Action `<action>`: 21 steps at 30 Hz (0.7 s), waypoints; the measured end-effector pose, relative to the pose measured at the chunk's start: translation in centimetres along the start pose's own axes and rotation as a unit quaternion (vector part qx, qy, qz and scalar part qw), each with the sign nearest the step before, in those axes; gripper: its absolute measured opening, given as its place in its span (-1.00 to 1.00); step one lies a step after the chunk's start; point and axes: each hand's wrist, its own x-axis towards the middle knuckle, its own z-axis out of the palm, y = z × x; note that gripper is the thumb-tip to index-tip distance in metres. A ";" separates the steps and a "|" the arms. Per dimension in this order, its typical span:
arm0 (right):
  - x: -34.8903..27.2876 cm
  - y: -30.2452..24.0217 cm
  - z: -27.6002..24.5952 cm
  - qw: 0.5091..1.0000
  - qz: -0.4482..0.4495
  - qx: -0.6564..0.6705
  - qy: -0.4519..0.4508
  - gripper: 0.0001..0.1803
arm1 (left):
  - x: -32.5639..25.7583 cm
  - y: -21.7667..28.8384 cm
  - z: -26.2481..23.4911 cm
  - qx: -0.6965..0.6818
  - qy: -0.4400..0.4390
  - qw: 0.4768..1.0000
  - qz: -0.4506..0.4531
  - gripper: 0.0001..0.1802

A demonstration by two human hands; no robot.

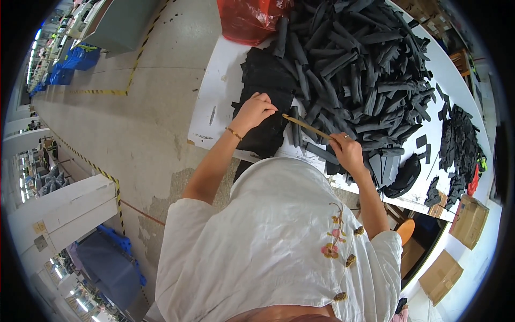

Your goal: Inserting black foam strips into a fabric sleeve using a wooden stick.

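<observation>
My left hand (254, 110) rests with curled fingers on a flat stack of black fabric pieces (265, 91) at the near left of a white table (214, 102). Its fingertips pinch the edge of one black strip. My right hand (346, 150) grips a thin wooden stick (306, 126) that points left toward my left hand, its tip touching a narrow black fabric tube (294, 126). A big heap of rolled black fabric tubes (359, 70) lies just beyond both hands.
A red plastic bag (249, 19) sits at the table's far left corner. Smaller black scraps (461, 145) and a black pouch (405, 174) lie to the right. Cardboard boxes (469, 220) stand below the table's right end. Concrete floor with yellow-black tape (107, 177) lies left.
</observation>
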 end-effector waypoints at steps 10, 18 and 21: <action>3.3 -1.8 6.8 0.992 -0.022 0.117 0.042 -0.75 | 1.2 9.5 0.1 0.070 0.135 0.972 0.180 -0.81; 3.8 -6.7 9.0 0.976 -0.010 0.212 0.049 -0.75 | -1.6 7.0 3.1 -0.844 0.185 0.480 -0.150 -0.73; 4.4 -8.8 9.2 0.977 0.005 0.185 0.103 -0.85 | -0.3 9.6 2.3 -0.803 0.284 0.474 -0.225 -0.71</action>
